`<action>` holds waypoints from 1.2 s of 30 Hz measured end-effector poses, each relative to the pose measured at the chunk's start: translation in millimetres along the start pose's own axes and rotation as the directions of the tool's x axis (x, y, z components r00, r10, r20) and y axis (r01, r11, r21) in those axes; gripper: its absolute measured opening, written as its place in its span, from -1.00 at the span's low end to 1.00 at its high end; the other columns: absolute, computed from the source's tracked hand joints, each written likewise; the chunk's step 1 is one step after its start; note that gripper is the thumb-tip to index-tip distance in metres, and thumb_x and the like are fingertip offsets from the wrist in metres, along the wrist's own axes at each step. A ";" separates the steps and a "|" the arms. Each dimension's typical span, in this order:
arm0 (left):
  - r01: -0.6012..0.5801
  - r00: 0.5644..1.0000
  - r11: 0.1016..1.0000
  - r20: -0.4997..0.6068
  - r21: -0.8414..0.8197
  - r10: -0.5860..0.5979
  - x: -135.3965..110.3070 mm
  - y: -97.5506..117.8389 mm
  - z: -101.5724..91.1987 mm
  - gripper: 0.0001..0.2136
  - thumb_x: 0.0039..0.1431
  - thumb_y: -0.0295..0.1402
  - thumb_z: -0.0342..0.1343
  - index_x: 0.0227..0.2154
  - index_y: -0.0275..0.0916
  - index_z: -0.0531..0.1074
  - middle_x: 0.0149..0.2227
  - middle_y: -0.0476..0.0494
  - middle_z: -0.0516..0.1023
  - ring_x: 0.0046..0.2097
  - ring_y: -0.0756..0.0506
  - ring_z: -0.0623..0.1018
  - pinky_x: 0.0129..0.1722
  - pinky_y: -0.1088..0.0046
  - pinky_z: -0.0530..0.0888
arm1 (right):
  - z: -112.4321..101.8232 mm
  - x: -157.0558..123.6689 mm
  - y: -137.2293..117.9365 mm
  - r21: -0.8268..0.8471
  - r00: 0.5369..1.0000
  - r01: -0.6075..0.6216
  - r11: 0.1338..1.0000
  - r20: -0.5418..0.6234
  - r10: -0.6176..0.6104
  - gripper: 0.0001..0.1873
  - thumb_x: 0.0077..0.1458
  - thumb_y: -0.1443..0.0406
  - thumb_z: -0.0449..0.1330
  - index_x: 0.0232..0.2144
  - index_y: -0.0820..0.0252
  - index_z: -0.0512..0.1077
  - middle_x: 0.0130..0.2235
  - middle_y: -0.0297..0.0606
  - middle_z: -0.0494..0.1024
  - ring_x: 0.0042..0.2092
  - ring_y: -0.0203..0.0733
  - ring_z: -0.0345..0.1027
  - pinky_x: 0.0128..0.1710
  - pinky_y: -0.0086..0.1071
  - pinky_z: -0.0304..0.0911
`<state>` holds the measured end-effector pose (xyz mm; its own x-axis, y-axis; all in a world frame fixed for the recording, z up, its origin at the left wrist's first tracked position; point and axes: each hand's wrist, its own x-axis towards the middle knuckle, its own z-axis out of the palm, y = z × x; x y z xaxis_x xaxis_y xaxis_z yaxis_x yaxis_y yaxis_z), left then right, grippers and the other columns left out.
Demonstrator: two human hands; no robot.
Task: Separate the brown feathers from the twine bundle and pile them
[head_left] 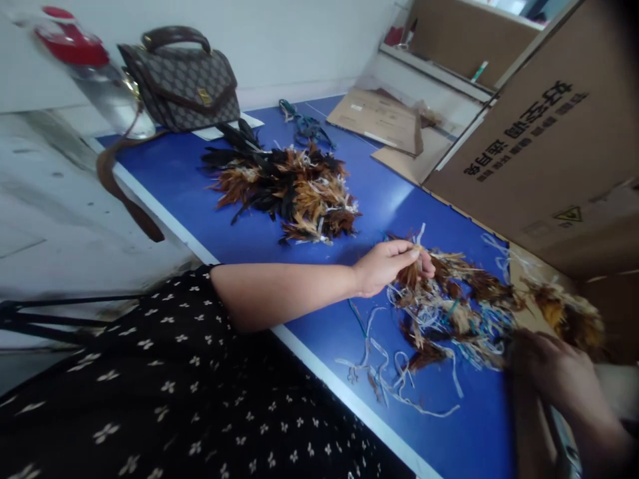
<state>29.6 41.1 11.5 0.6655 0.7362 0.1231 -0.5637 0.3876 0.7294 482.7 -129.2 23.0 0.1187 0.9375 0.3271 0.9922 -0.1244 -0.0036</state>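
Note:
My left hand point(392, 265) reaches over the blue table with thumb and fingertips pinched on a small bunch of brown feathers point(412, 274). Beneath and beside it lies a loose pile of brown and cream feathers point(464, 313), tangled with white and teal strings. At the lower right my right hand point(569, 376) is blurred, near the pile's right edge. Its fingers are too smeared to show what they hold, if anything. A dark, partly metallic object point(564, 442), unclear in kind, is just below that hand. Loose white strings point(399, 372) trail toward the table's near edge.
A larger heap of black and brown feathers point(294, 183) lies on the blue table point(239, 246). Behind are a patterned handbag point(184, 83) and a red-capped bottle point(94, 80). A large cardboard box point(539, 153) walls the right; flat cardboard point(379, 120) and dark teal strings point(309, 126) lie at the back.

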 end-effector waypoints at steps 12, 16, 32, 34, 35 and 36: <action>-0.070 0.996 0.984 -0.040 0.162 0.078 -3.6 -4.5 -6.0 -0.80 0.59 -0.24 0.31 -0.06 -0.31 0.63 -0.20 -0.15 0.73 -0.15 -0.04 0.70 0.03 0.29 0.58 | -17.6 5.0 6.6 0.053 0.951 -0.309 0.950 0.013 0.309 -0.81 0.23 0.02 0.23 -0.31 -0.07 0.46 -0.40 -0.13 0.68 -0.41 0.01 0.55 -0.32 -0.13 0.32; -0.077 0.995 0.979 -0.044 0.187 0.086 -4.3 -6.1 -6.4 -0.79 0.59 -0.23 0.30 -0.06 -0.31 0.63 -0.22 -0.15 0.74 -0.17 -0.03 0.69 -0.05 0.34 0.55 | -36.4 -4.8 -4.1 0.096 0.945 -0.326 0.941 0.045 0.323 -0.63 0.24 -0.07 0.27 -0.11 0.02 0.58 -0.35 -0.13 0.75 -0.37 0.03 0.65 -0.33 -0.16 0.38; -0.237 0.893 0.548 -0.042 0.802 0.447 14.5 13.4 -30.9 -0.84 0.60 -0.29 0.18 -0.14 -0.20 0.59 -0.36 -0.01 0.55 -0.31 -0.05 0.48 -0.16 0.33 0.49 | -76.5 -47.2 -21.4 0.155 0.982 -0.148 0.977 0.138 0.127 -0.50 0.06 -0.31 0.45 -0.16 -0.23 0.83 -0.21 -0.19 0.85 -0.46 0.13 0.68 -0.47 -0.06 0.48; -0.264 0.886 0.401 0.056 0.877 0.461 12.2 8.9 -35.0 -0.87 0.56 -0.36 0.16 -0.10 -0.21 0.60 -0.25 -0.10 0.63 -0.20 -0.10 0.56 -0.03 0.27 0.55 | -64.1 -16.7 -38.4 0.146 0.971 -0.217 0.965 0.131 0.198 -0.49 0.04 -0.29 0.41 -0.25 -0.11 0.80 -0.30 -0.16 0.81 -0.40 0.12 0.68 -0.39 -0.09 0.43; -0.281 0.883 0.334 0.107 0.900 0.456 10.9 6.8 -36.5 -0.87 0.54 -0.39 0.15 -0.09 -0.22 0.61 -0.19 -0.16 0.67 -0.13 -0.14 0.61 0.04 0.22 0.58 | -54.6 -0.4 -43.4 0.147 0.967 -0.243 0.959 0.120 0.226 -0.49 0.04 -0.27 0.40 -0.29 -0.07 0.77 -0.40 -0.16 0.75 -0.44 0.10 0.64 -0.39 -0.10 0.38; -0.300 0.882 0.273 0.157 0.914 0.444 9.8 4.9 -37.8 -0.86 0.52 -0.41 0.13 -0.08 -0.23 0.61 -0.12 -0.22 0.70 -0.06 -0.17 0.64 0.10 0.17 0.60 | -43.3 15.7 -46.0 0.146 0.963 -0.263 0.954 0.102 0.250 -0.48 0.03 -0.27 0.40 -0.29 -0.04 0.75 -0.48 -0.18 0.68 -0.47 0.08 0.58 -0.41 -0.12 0.33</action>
<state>14.8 71.2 -9.2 0.4131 0.7346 0.5382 0.0941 -0.6223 0.7771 437.4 -122.8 69.2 0.3662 0.9047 0.2176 0.9204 -0.3178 -0.2277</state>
